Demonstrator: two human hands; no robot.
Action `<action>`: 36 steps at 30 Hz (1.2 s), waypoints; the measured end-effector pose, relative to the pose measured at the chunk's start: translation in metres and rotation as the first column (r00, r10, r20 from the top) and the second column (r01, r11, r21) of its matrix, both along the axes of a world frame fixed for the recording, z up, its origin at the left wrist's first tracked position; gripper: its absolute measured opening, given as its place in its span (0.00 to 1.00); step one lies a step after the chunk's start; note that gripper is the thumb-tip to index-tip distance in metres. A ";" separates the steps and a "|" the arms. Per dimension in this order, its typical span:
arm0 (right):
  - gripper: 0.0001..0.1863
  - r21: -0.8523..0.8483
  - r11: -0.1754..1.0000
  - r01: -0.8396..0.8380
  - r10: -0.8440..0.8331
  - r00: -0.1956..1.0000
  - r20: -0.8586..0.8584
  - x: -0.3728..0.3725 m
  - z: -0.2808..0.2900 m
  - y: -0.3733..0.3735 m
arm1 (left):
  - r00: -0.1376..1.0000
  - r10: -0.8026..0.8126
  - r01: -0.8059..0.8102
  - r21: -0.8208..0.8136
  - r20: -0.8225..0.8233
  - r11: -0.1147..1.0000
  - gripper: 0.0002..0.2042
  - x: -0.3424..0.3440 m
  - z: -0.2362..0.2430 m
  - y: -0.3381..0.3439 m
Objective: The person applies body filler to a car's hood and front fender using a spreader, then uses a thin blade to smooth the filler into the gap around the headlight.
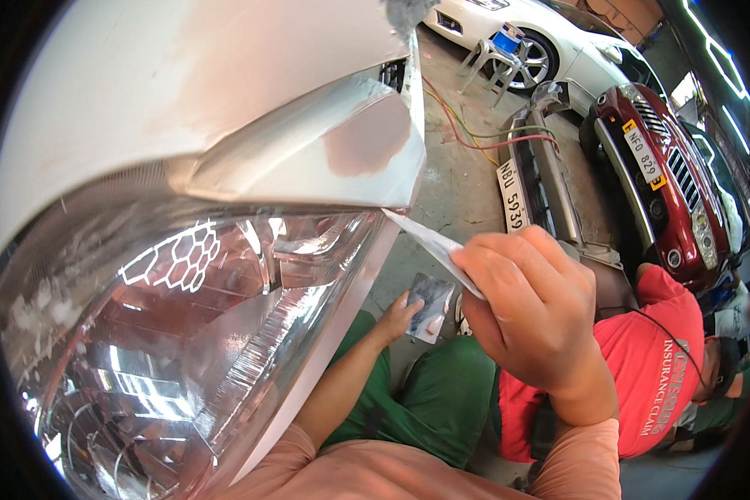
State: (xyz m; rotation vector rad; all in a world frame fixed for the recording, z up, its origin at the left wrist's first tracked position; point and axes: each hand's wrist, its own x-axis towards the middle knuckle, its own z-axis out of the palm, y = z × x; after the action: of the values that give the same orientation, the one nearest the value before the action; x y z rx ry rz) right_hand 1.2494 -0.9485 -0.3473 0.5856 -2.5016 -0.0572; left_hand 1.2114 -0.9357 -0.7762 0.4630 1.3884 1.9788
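My right hand (529,300) pinches a thin, pale flat piece (433,243), perhaps a spreader or a folded sheet; its kind does not show. Its narrow far end reaches the lower corner of a white and grey car body panel (308,150), beside the headlight (167,333). A pinkish-brown patch (367,137) covers part of that panel. Lower down, by my green-trousered knee, my left hand (400,317) grips a flat grey plate (430,307) with dark and light smears on it. The left thumb lies across its face.
A person in a red shirt (633,375) is close on my right. Beyond lie a detached bumper (550,175), red and yellow hoses (454,125), and a dark red car (667,175). A white stool (493,67) stands beside a white car (558,33) at the back.
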 end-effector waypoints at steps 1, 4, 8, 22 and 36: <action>0.16 -0.004 1.000 0.004 -0.004 1.000 -0.030 0.004 -0.002 0.006 | 1.000 -0.022 0.021 0.009 0.016 1.000 0.19 0.004 0.010 -0.001; 0.15 -0.125 0.991 0.052 -0.060 0.996 -0.062 0.015 -0.009 0.023 | 0.999 -0.033 0.031 0.053 0.037 0.998 0.18 0.000 0.015 -0.002; 0.13 -0.363 0.928 0.086 -0.145 0.980 -0.138 0.018 -0.049 0.053 | 0.977 -0.058 0.042 0.081 0.203 0.996 0.17 -0.006 -0.017 -0.006; 0.07 -0.756 0.609 0.240 -0.370 0.929 -0.003 0.028 -0.153 0.116 | 0.983 -0.012 0.012 0.002 0.182 1.000 0.16 0.000 0.007 -0.009; 0.07 -0.766 0.606 0.215 -0.264 0.963 0.062 0.037 -0.150 0.107 | 0.984 -0.009 0.006 0.016 0.179 1.000 0.17 0.004 0.019 -0.010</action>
State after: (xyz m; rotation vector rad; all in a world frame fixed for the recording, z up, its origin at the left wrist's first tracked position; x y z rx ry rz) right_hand 1.2862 -0.8415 -0.4969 -0.1264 -2.2244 0.8529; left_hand 1.2155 -0.9458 -0.7572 0.2892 1.2582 1.9739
